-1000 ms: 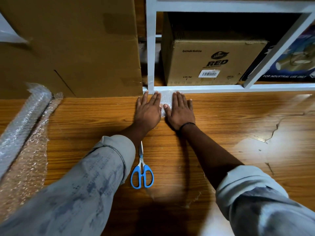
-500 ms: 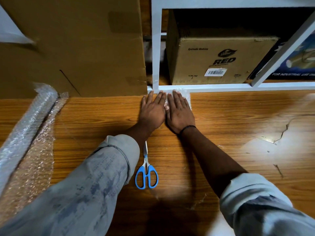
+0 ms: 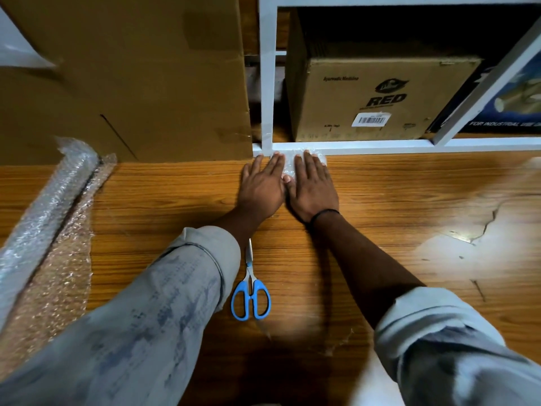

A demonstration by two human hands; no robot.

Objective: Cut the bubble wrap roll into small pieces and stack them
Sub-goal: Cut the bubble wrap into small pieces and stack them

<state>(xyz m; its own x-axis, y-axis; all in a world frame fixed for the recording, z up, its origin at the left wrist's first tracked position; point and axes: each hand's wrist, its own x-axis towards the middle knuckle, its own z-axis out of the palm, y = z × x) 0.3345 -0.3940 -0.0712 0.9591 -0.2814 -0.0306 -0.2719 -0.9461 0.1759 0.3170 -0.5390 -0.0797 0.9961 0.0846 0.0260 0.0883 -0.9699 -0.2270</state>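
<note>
Both hands lie flat, palms down, side by side at the far edge of the table (image 3: 380, 200), fingers stretched out and gripping nothing. The left hand (image 3: 262, 189) and the right hand (image 3: 314, 189) press on a small stack of cut bubble wrap pieces (image 3: 289, 165), which shows only between and just beyond the fingers, right against the white shelf frame (image 3: 380, 146). The thumbs touch in the middle. A dark band circles the right wrist.

The roll (image 3: 44, 206) lies well apart at the left edge of the table, running from near left to far, with a loose sheet of wrap spread on the table beside it. Its far end stops just short of a big carton (image 3: 131, 83) standing at the far left.

Scissors (image 3: 250, 288) with blue handles lie on the table near the person, between the two forearms, blades shut and pointing far; the left sleeve (image 3: 146, 317) covers part of the blade side.

Inside the shelf sits a box (image 3: 380, 98) marked RED with a barcode label
</note>
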